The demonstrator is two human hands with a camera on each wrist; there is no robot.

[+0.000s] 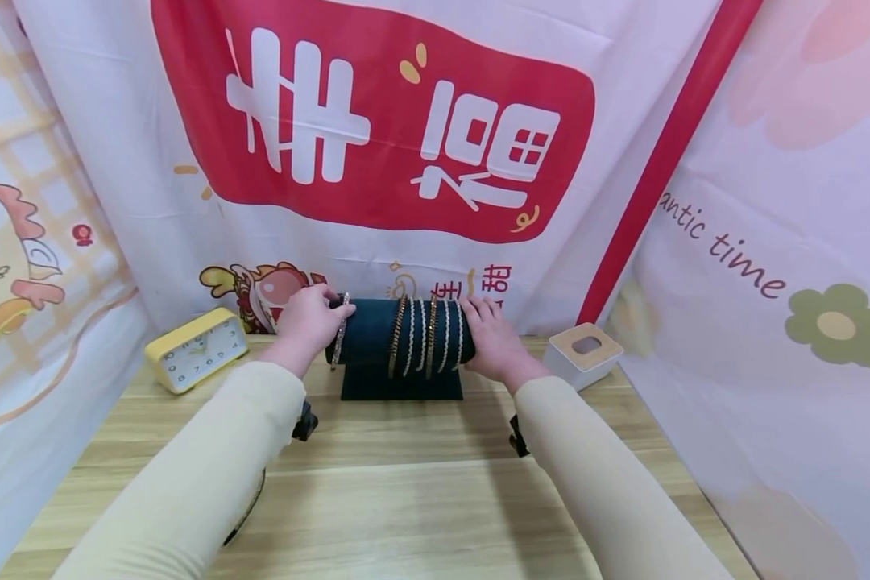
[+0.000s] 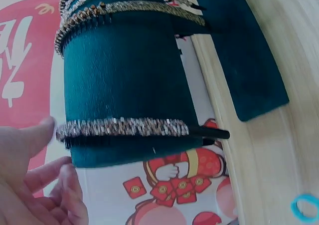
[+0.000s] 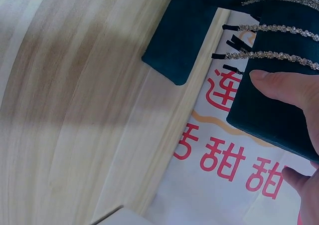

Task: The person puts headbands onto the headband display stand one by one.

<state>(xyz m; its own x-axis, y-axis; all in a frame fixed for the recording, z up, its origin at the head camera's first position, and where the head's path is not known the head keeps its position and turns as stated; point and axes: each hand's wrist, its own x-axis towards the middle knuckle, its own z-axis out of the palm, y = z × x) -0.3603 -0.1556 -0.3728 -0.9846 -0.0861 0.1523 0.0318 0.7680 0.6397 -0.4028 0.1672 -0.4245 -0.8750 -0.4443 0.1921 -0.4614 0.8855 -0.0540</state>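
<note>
A dark teal velvet headband stand, a horizontal roll on a flat base, stands at the back of the table. Several beaded headbands in gold and silver sit toward its right half. Apart from them, a sparkling beaded headband circles the roll near its left end, black tips pointing toward the table. My left hand is at that end, fingertips right at the headband's upper edge, fingers loosely bent. With my right hand I grip the roll's right end; the thumb lies along it beside the last headband.
A yellow alarm clock stands at the left, and a white tissue box with a wooden top at the right. Part of a dark band shows beside my left sleeve. A light blue ring lies on the table. Printed cloth hangs close behind.
</note>
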